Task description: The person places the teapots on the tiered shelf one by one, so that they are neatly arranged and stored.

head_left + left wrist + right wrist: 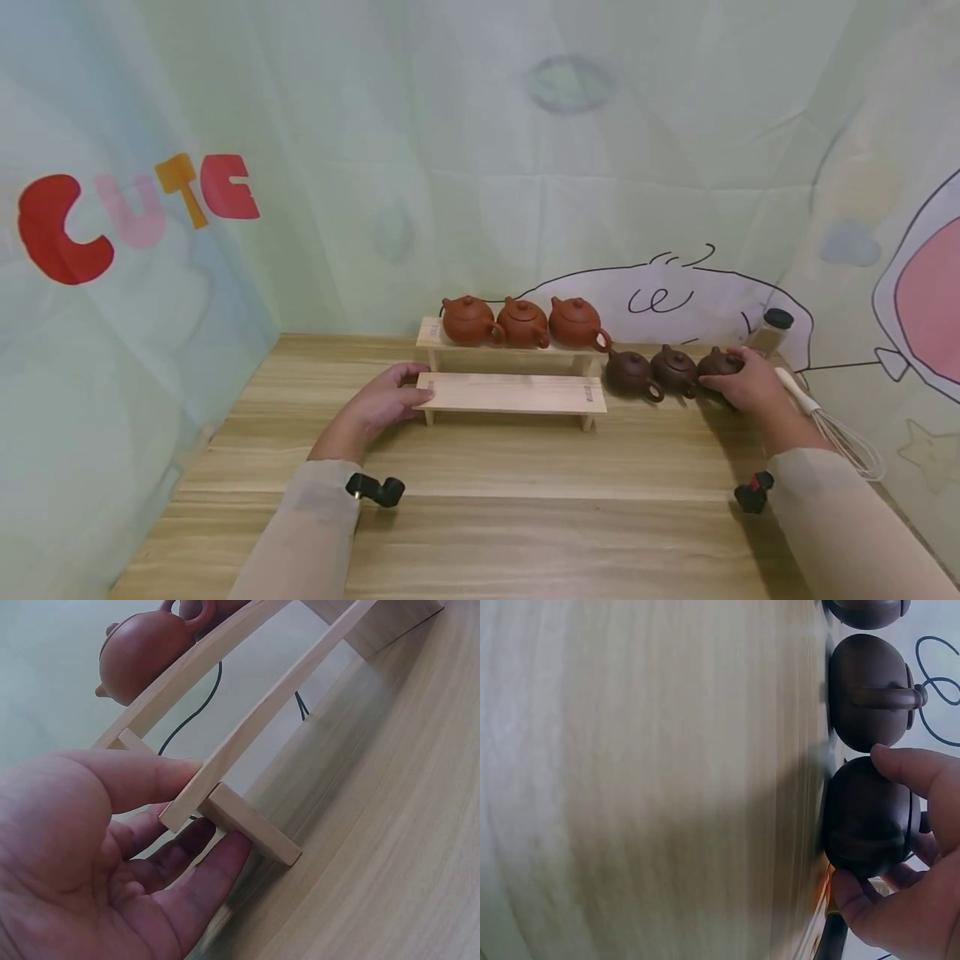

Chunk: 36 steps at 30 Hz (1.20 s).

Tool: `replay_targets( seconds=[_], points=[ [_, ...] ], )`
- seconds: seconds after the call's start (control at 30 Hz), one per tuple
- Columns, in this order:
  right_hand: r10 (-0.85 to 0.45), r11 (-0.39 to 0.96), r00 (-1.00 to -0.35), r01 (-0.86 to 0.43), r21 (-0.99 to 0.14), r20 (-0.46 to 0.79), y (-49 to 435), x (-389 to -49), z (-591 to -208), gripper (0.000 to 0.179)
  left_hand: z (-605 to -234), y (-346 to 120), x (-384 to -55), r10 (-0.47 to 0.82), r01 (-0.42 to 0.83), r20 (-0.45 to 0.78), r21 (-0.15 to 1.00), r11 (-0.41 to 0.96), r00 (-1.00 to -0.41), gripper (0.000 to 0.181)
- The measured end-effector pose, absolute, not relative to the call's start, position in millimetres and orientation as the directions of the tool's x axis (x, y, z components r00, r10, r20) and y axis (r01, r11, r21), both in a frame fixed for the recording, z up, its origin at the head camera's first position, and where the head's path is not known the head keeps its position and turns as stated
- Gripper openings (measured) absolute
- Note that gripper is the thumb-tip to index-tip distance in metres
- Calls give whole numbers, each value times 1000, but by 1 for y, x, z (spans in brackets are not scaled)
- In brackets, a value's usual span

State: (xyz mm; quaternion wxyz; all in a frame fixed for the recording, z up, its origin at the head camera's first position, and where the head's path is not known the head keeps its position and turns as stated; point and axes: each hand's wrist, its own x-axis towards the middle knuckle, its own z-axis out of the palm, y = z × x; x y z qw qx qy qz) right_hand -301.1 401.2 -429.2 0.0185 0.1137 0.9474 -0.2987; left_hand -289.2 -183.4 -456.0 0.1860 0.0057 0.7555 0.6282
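Observation:
In the head view, my left hand point(381, 403) holds the left end of the low front wooden stand point(513, 392). The left wrist view shows the thumb on the board and fingers curled beneath, by the stand's leg point(251, 825). On the right, my right hand point(752, 387) grips the rightmost dark brown teapot point(870, 814), thumb and fingers on opposite sides of its body. Beside it stand a second dark teapot point(674, 371) and a third dark teapot point(632, 375). Nothing sits on the front stand.
Behind is a higher wooden stand point(429, 333) bearing three reddish-brown teapots point(467, 321). A black-lidded jar point(771, 332) and a whisk point(832, 425) lie near the right hand. A printed cloth point(480, 167) borders the wooden tabletop point(555, 533).

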Motion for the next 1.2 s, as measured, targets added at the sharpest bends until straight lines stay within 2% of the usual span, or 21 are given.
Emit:
replay_targets(
  seconds=[0.27, 0.63, 0.8, 1.0, 1.2],
  points=[
    [224, 808, -972, 229, -543, -77, 398, -296, -428, 90, -457, -183, -289, 243, -221, -270, 952, 210, -932, 63],
    [260, 781, -966, 207, -589, 6, 392, -262, -406, 92, -453, -182, -287, 251, -210, -257, 957, 202, -933, 62],
    [205, 742, -978, 133, -657, 34, 374, -243, -397, 97, -453, -184, -286, 255, -202, -250, 959, 200, -934, 62],
    [88, 777, -993, 21, -629, 76, 333, -221, -388, 97, -454, -184, -289, 249, -207, -252, 959, 194, -935, 62],
    [-7, 764, -995, -68, -641, 98, 280, -201, -381, 88, -454, -184, -287, 264, -198, -245, 961, 194, -933, 62]
  ],
)
